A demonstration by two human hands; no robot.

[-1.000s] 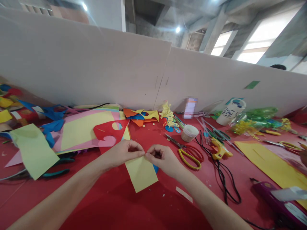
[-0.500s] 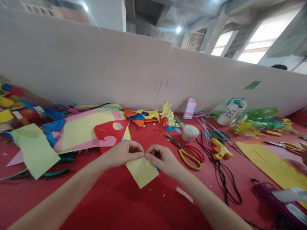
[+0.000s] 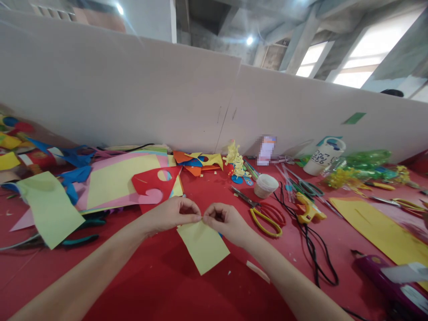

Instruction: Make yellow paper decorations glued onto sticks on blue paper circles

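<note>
Before me a pale yellow craft sheet slants downward from my fingertips, its lower corner pointing toward me. My left hand is closed, thumb and forefinger pinching at the sheet's upper end. My right hand is closed in the same way, its fingertips almost touching the left ones. What exactly lies between the fingertips is too small to make out. A bit of blue shows beside the right fingers, mostly hidden. Just beyond the left hand lies a red cut-out piece with round holes.
Yellow-and-red-handled scissors and a white tub lie right of my hands. Further right are a yellow glue gun with a black cord, a purple tool and orange sheets. Stacked coloured sheets and teal-handled pliers are left.
The yellow sheet's lower part has swung toward me and to the right, and more of its face shows. Both hands keep nearly the same place and pinch.
</note>
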